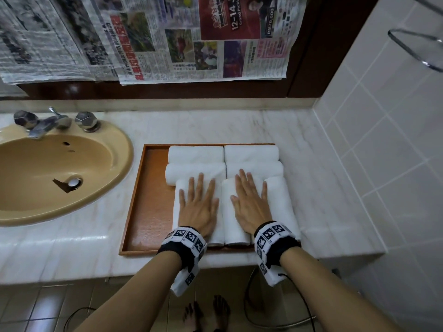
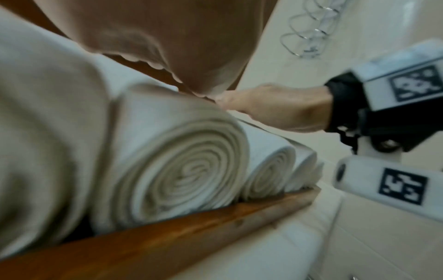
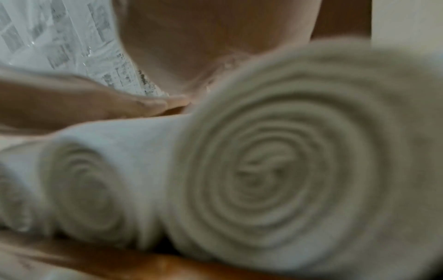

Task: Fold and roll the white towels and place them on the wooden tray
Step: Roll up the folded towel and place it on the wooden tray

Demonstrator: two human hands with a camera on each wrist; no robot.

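Both hands flat, fingers straight and spread, palms down on rolled white towels in the wooden tray (image 1: 143, 212); neither hand grips anything. Left hand (image 1: 199, 207) presses on the left near roll (image 1: 178, 212). Right hand (image 1: 251, 207) lies over the middle near roll (image 1: 231, 219), reaching toward the right near roll (image 1: 282, 207). These three near rolls run front to back, side by side and touching, with their spiral ends at the tray's front edge, as the left wrist view shows (image 2: 187, 170). Behind them four more rolls lie crosswise in two rows of two: back left roll (image 1: 195, 153), back right roll (image 1: 251, 152), then second-row left roll (image 1: 191, 172) and second-row right roll (image 1: 261, 168), fingertips of both hands reaching onto this second row. All rolls fill the tray's right part; its left strip is bare wood. Tray sits on the marble worktop (image 1: 311, 164), at the worktop's front edge, toward the right end by the tiled wall (image 1: 383, 140). Tan sink (image 1: 60, 168) with chrome tap (image 1: 43, 125) at the worktop's left end. Newspaper sheets (image 1: 167, 37) hang above the worktop's back edge. Marker-covered wrist bands (image 1: 189, 238) on both wrists, cable on the floor (image 1: 249, 295), bare toes below. Right wrist view is blurred, showing only roll ends (image 3: 275, 170).
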